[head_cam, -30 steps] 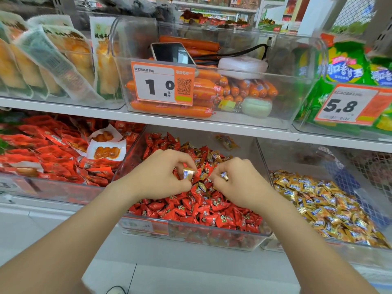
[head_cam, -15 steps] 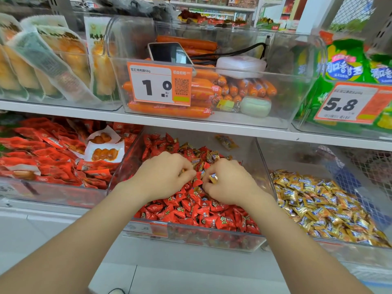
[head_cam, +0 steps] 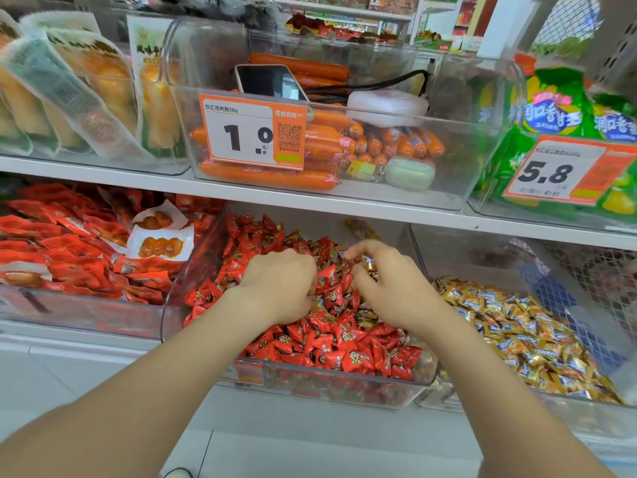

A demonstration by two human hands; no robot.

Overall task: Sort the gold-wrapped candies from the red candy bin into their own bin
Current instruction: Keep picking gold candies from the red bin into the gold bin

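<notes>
Between the thumb and the fingers [head_cam: 365, 248] of the right hand [head_cam: 389, 291], one gold-wrapped candy [head_cam: 369, 264] is pinched, just above the pile in the red candy bin [head_cam: 327, 384]. The left hand [head_cam: 282, 284] lies just beside it, with its fingers curled down into the red candies. A second ago a bright wrapper showed at the left fingertips too; now it is hidden, so I cannot tell if that hand grasps something. I judge that the picking goes on and nothing is carried across yet. More gold wrappers [head_cam: 296, 236] are still mixed in the red pile, so the sorting is not finished. The gold bin [head_cam: 465, 257] stands directly to the right and is already well filled.

Both bins sit on the lower level, under a white shelf [head_cam: 310, 198]. On this shelf a clear bin holds orange sausages [head_cam: 262, 177], a phone [head_cam: 269, 82] and a price tag [head_cam: 251, 132]. Red packets [head_cam: 69, 243] fill the bin at the left, and green bags [head_cam: 551, 108] stand at the upper right. More shop shelves are seen behind.
</notes>
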